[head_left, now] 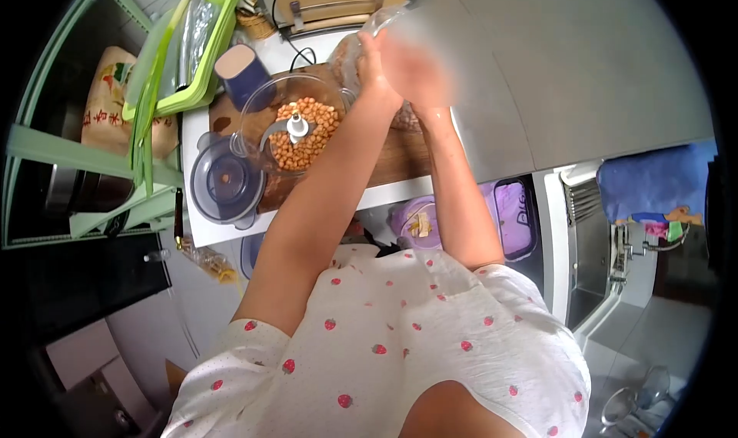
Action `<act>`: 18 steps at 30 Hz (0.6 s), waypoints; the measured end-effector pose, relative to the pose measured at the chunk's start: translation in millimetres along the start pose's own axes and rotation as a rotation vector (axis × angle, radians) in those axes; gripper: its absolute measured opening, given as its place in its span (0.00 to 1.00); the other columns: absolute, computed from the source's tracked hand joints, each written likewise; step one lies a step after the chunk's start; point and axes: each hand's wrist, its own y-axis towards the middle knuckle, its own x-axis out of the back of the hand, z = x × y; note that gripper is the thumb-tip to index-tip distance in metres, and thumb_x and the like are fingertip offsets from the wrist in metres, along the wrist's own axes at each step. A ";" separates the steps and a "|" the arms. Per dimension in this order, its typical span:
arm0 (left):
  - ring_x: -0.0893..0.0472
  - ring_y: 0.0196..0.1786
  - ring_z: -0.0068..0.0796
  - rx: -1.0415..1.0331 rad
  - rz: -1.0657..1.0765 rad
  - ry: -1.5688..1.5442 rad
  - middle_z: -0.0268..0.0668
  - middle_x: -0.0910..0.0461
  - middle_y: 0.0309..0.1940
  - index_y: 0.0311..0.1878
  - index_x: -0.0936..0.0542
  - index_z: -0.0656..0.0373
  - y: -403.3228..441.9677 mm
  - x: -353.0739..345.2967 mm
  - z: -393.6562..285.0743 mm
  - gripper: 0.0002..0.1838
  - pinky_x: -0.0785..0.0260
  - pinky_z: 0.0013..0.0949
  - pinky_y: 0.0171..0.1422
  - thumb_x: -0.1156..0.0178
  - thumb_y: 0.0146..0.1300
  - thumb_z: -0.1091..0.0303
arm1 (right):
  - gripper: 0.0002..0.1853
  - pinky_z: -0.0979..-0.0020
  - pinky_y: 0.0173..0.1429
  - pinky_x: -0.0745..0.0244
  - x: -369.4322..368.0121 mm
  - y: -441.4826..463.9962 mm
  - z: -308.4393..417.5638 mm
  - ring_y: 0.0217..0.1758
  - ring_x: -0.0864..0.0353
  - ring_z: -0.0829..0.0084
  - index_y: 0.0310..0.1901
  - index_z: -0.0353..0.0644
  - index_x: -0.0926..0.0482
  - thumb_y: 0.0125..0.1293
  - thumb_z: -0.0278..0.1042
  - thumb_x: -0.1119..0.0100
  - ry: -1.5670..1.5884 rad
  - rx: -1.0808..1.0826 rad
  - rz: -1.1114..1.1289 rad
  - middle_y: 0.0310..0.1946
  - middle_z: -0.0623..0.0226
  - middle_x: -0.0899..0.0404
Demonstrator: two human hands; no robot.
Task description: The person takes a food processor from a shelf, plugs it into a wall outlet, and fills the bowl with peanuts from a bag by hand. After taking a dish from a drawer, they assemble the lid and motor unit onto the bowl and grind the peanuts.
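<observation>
My left hand (374, 75) is closed on a clear plastic bag (347, 59) at the back of the board. Tan pieces show through the bag's left side. My right hand (419, 73) is beside it, its fingers smeared by blur. Below the hands lie reddish-brown nuts or beans (407, 118), partly hidden by my wrists. Left of my left forearm stands a clear food processor bowl (250, 123). It holds many rounded, tan nuts or beans (317, 116) around a blade with a white hub (297, 127). Its translucent lid (225, 178) lies to the left.
A wooden cutting board (400, 161) lies under the bowl. Behind it are a dark blue motor unit (244, 76), a black cord (301, 55) and a green basket (219, 49) with a long green onion (157, 76). A sink (592, 253) is at right.
</observation>
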 end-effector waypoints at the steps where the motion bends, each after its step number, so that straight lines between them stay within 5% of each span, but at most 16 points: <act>1: 0.42 0.63 0.43 0.031 0.000 -0.033 0.46 0.41 0.62 0.64 0.44 0.61 -4.4 -5.0 -3.7 0.38 0.50 0.49 0.67 0.76 0.64 0.39 | 0.09 0.75 0.38 0.30 0.1 -2.1 3.0 0.30 0.28 0.74 0.37 0.42 0.19 0.52 0.28 0.41 -0.007 0.004 -0.011 0.35 0.62 0.29; 7: 0.35 0.59 0.43 0.051 0.001 0.029 0.46 0.39 0.60 0.63 0.41 0.60 -9.4 -17.7 -2.8 0.35 0.41 0.45 0.62 0.73 0.65 0.41 | 0.10 0.76 0.37 0.31 2.7 -4.2 13.4 0.30 0.28 0.75 0.37 0.43 0.19 0.51 0.28 0.39 -0.012 0.090 -0.006 0.34 0.64 0.27; 12: 0.30 0.53 0.36 0.006 -0.022 0.089 0.45 0.35 0.56 0.60 0.37 0.61 2.6 -10.7 9.8 0.30 0.37 0.36 0.58 0.67 0.67 0.46 | 0.08 0.79 0.31 0.32 2.2 23.0 -7.9 0.25 0.29 0.80 0.35 0.42 0.19 0.50 0.25 0.38 0.327 -0.010 0.123 0.22 0.70 0.24; 14: 0.30 0.51 0.31 0.126 -0.166 0.275 0.42 0.33 0.53 0.55 0.33 0.62 -7.1 -14.4 8.0 0.27 0.36 0.35 0.55 0.64 0.67 0.48 | 0.07 0.73 0.30 0.30 -0.3 28.6 -11.6 0.21 0.27 0.72 0.32 0.39 0.19 0.50 0.29 0.38 0.250 -0.063 0.090 0.21 0.67 0.23; 16: 0.30 0.50 0.28 0.074 -0.221 0.326 0.40 0.30 0.50 0.52 0.31 0.61 -5.3 -11.7 13.4 0.23 0.37 0.33 0.53 0.61 0.68 0.52 | 0.10 0.64 0.31 0.29 0.2 37.3 -26.0 0.20 0.25 0.58 0.31 0.37 0.20 0.50 0.34 0.38 -0.641 0.089 0.137 0.21 0.60 0.22; 17: 0.30 0.48 0.27 -0.040 -0.260 0.347 0.38 0.29 0.47 0.51 0.30 0.61 -1.9 -5.0 19.0 0.21 0.37 0.32 0.52 0.61 0.67 0.54 | 0.11 0.59 0.38 0.29 0.7 40.4 -17.8 0.31 0.24 0.50 0.33 0.38 0.21 0.51 0.36 0.41 -0.712 -0.065 0.242 0.33 0.53 0.22; 18: 0.29 0.46 0.27 -0.151 -0.300 0.369 0.36 0.28 0.44 0.51 0.30 0.61 2.1 1.7 24.0 0.20 0.37 0.32 0.51 0.60 0.67 0.56 | 0.11 0.59 0.38 0.29 -1.2 42.9 -23.1 0.31 0.24 0.50 0.33 0.38 0.21 0.51 0.36 0.41 -0.709 -0.060 0.253 0.33 0.53 0.22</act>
